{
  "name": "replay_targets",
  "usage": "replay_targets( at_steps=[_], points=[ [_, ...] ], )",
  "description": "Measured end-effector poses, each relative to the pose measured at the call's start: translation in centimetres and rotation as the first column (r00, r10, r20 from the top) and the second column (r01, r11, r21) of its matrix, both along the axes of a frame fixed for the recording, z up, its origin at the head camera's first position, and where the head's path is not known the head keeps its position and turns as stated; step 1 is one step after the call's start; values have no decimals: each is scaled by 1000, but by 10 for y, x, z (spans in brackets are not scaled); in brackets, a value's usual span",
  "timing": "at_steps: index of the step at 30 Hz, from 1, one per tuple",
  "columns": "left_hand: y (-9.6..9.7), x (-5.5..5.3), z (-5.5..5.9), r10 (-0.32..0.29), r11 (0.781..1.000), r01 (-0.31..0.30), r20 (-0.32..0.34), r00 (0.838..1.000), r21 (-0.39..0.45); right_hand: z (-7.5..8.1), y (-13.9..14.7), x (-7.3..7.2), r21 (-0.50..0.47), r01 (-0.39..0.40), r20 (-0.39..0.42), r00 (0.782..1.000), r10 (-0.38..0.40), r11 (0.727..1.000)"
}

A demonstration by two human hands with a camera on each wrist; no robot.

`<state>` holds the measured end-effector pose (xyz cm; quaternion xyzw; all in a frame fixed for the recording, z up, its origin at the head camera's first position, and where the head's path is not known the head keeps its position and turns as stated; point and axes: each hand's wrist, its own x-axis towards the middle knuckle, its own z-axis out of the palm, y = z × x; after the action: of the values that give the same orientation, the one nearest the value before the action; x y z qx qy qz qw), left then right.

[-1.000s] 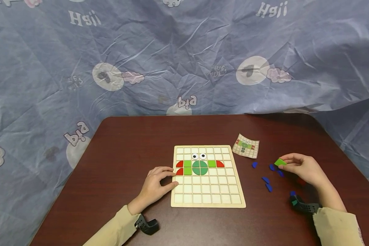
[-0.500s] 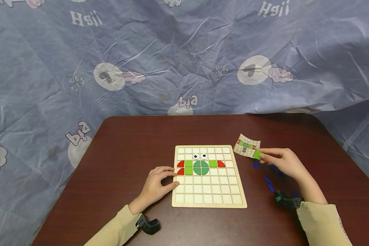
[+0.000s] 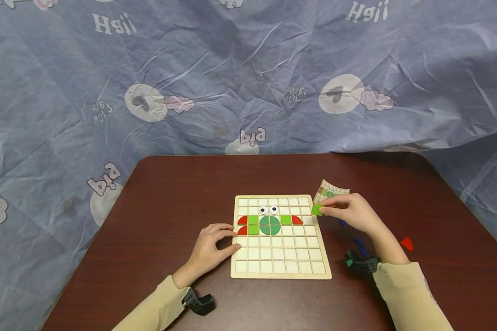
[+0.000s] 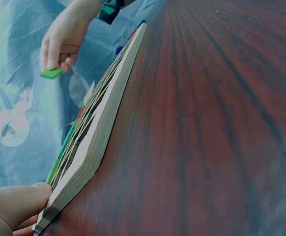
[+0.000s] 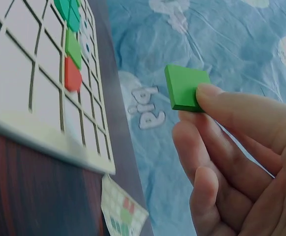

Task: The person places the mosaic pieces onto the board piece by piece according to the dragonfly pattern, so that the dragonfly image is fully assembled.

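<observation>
Thumb and fingertips of the right hand point(image 3: 352, 212) are clamped on a tile point(image 5: 188, 89). It is a flat, bright green square with a smooth, plain face, crisp corners and a noticeable thickness, its side darker than its front. Held tilted, it hangs in the air by the upper right edge of the board point(image 3: 291, 254), clear of the surface. Beneath and behind this hand, partly covered, lies the card point(image 3: 330, 191); blue pieces point(image 3: 363, 252) lie nearer the wrist, and a red piece point(image 3: 407, 243) beyond the forearm. On the pale, gridded board sit green squares point(image 3: 253, 229) much like the tile, red quarter-rounds point(image 3: 297, 220), a darker green circle point(image 3: 265, 221) and two eyes point(image 3: 263, 210). The left hand point(image 3: 211, 243), fingers apart, touches the board's left edge.
</observation>
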<state>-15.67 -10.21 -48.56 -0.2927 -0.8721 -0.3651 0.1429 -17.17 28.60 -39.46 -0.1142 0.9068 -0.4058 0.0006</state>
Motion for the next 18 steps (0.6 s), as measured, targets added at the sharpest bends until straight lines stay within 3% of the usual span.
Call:
replay_targets(
  at_steps=[18],
  points=[
    [0, 1, 1, -7, 1000, 7, -9, 1000, 8, -20, -44, -7, -99, -121, 78, 989, 129, 988]
  ],
)
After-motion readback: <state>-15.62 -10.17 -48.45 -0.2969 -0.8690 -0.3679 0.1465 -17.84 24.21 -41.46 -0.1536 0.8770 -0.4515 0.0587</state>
